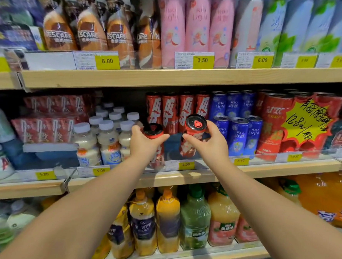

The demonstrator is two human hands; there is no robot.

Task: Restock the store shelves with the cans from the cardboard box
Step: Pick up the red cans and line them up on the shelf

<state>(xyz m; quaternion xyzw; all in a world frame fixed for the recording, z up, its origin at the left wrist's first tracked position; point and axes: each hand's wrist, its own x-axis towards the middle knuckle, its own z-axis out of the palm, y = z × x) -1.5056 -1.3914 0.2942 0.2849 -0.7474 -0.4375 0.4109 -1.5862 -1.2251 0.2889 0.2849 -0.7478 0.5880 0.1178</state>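
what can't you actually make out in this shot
Head view only:
- Cardboard box: out of frame, so remaining stock is unknown.
- Left red can: label mostly covered by the left hand.
- Right red can: lower label partly covered by the right hand; whether its base touches the shelf is unclear.
- Price tags at upper right: blurred.

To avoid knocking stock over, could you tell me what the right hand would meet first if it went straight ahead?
Probably the row of red cans at the back; space before the right hand and its can looks free, but depth is unclear.
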